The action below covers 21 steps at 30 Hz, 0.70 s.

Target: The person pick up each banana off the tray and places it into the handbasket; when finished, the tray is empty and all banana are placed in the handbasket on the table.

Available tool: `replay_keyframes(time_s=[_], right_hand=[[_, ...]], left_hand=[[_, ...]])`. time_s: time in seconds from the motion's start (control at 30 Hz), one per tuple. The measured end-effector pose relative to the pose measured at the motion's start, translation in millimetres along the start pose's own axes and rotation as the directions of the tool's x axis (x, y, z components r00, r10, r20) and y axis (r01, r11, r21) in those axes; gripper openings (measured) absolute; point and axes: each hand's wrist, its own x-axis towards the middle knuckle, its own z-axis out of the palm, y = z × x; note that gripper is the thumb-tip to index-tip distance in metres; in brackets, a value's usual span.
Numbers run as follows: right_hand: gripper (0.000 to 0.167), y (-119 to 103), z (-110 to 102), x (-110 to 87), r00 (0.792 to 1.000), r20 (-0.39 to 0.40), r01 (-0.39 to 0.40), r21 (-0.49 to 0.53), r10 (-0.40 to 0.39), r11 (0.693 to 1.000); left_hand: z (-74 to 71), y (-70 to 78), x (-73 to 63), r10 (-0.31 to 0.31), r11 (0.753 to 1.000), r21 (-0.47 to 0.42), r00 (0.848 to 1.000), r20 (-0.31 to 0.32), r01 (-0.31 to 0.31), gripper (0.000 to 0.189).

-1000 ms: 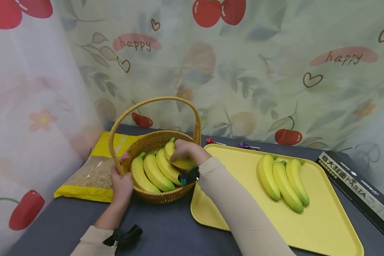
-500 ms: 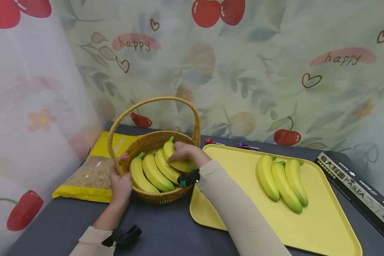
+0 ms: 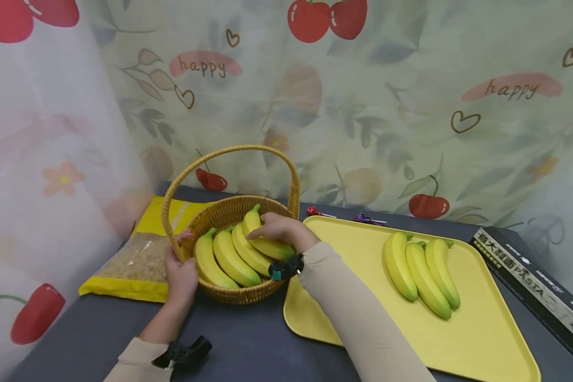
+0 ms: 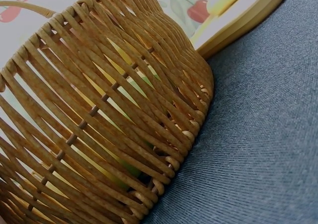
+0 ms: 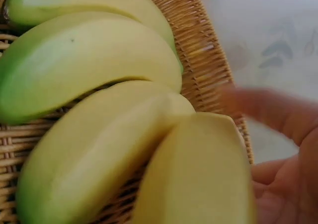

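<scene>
A wicker basket (image 3: 241,299) with a tall arched handle stands on the dark cloth, holding several bananas (image 3: 235,261). My left hand (image 3: 182,276) grips its left side where the handle meets the rim. In the left wrist view the woven wall (image 4: 99,110) fills much of the frame, bananas showing through the gaps. Inside the basket's right side, my right hand (image 3: 286,229) is at the rightmost banana (image 3: 273,248). The right wrist view shows its thumb (image 5: 278,112) blurred and lifted off that banana (image 5: 198,174); its other fingers are partly hidden.
A yellow tray (image 3: 487,339) to the right bears three bananas (image 3: 422,276). Beyond it lies a long black pasta box (image 3: 535,286). Two wrapped lollipops (image 3: 370,219) lie behind the tray. A yellow bag (image 3: 133,254) sits left of the basket, against the curtain (image 3: 344,122).
The rightmost banana has settled slightly to the left, against its neighbour. My right thumb has straightened and loosened from it. The left hand keeps its grip on the basket.
</scene>
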Motion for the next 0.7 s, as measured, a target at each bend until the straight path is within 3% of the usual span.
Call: replay_keyframes(time_s=[0.23, 0.5, 0.7], right_hand=[[0.077, 6, -7, -18.9, 0.995, -0.057, 0.079, -0.088, -0.085, 0.993], [0.079, 17, -14, -62.0, 0.970, -0.049, 0.231, -0.090, -0.236, 0.969], [0.080, 33, -18, -92.1, 0.953, -0.088, 0.288, -0.028, -0.289, 0.957]], left_hand=[[1.3, -0.5, -0.8, 0.001, 1.000, -0.011, 1.000, 0.000, -0.001, 0.053], [-0.6, -1.6, 0.8, 0.001, 1.000, 0.006, 1.000, -0.004, -0.001, 0.053], [-2.1, -2.7, 1.3, -0.007, 1.000, 0.025, 1.000, 0.007, 0.006, 0.052]])
